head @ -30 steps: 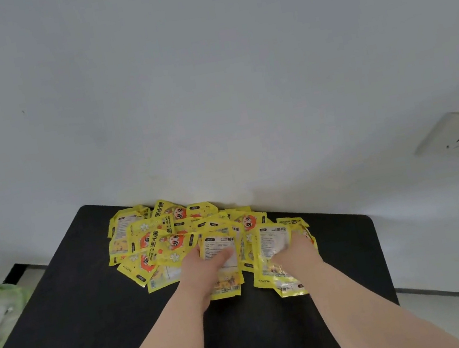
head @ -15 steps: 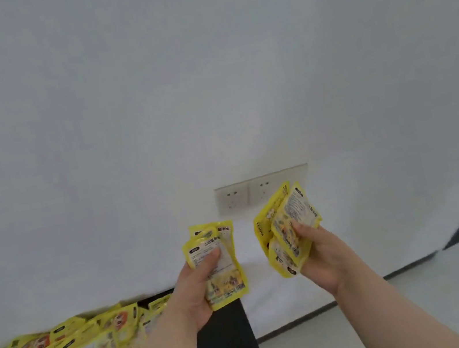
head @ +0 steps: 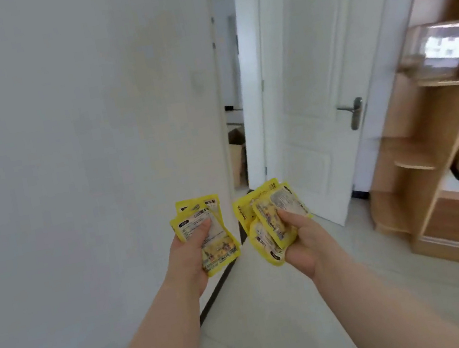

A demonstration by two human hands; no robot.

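Note:
My left hand (head: 190, 256) grips a small bunch of yellow snack packets (head: 198, 212), thumb pressed on the white label of the front one. My right hand (head: 300, 241) grips another bunch of yellow snack packets (head: 262, 214), fanned out, thumb across the front packet. Both hands are held up in front of me at chest height, a short gap between them. The black table and the pile of packets are out of view.
A white wall (head: 79, 138) fills the left. Ahead stands an open white door (head: 307, 84) with a metal handle (head: 354, 113); a cardboard box (head: 238, 154) shows through the gap. A wooden shelf unit (head: 446, 152) stands at the right. Pale tiled floor (head: 276, 317) lies below.
Both hands lifted packets off the pile on the black table. My view then swung right, past the wall sockets, to the door and shelves. The table has left the frame.

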